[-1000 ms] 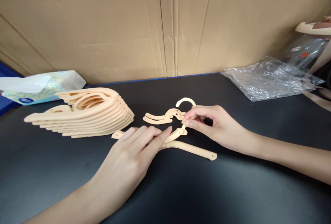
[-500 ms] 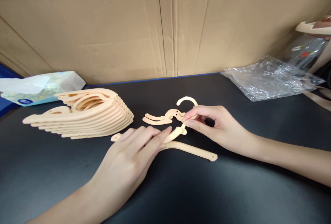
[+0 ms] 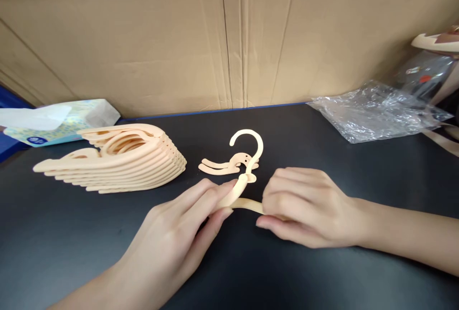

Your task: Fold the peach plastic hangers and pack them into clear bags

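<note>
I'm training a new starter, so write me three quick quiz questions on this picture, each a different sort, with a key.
1. True or false: the right hand is gripping the hook.

2. Pick one. What lies partly behind the stack?
A. Clear bag
B. Tissue pack
C. Mug

3. Fill in the blank: the left hand holds part of a ____.

Key:
1. False
2. B
3. Hanger
</note>
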A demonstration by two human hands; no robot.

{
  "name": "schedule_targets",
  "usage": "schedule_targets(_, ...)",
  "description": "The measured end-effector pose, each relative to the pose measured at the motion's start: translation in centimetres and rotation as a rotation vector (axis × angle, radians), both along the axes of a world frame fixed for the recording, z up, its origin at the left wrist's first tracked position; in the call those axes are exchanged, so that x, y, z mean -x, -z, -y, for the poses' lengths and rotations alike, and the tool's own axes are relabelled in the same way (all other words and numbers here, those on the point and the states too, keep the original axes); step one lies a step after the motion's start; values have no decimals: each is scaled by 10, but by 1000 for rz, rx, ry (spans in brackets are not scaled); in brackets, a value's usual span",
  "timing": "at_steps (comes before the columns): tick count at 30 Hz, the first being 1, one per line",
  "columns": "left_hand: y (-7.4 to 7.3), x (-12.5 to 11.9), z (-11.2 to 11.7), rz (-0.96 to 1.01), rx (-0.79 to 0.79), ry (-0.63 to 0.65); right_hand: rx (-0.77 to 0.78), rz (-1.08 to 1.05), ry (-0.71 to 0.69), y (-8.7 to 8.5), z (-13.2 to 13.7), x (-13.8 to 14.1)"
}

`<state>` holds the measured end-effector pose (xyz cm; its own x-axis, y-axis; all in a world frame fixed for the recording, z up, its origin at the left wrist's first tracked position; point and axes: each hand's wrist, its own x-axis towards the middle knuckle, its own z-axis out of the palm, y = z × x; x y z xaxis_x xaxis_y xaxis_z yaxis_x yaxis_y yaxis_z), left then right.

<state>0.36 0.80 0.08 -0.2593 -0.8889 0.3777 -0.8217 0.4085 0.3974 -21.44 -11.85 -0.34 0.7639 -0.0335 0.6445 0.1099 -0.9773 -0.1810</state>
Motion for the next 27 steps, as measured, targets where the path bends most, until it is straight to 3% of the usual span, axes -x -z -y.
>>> schedule_targets(2,-2,1,0,-71,-62,-12,82,-83,-8,-1,0,-1)
schedule_targets(10,-1,1,2,-403,-240,-74,47,-147,12,2,3,-3)
schedule_targets(18,0,-3,3,-752,-727,-56,81,-191,36,3,3,-3)
schedule_targets(24,-16,-2,8,-980,-847,-149,82,-213,50,0,4,-4)
schedule_targets(27,-16,-7,11,-1035,-915,-94,64,-229,48,-1,4,-3)
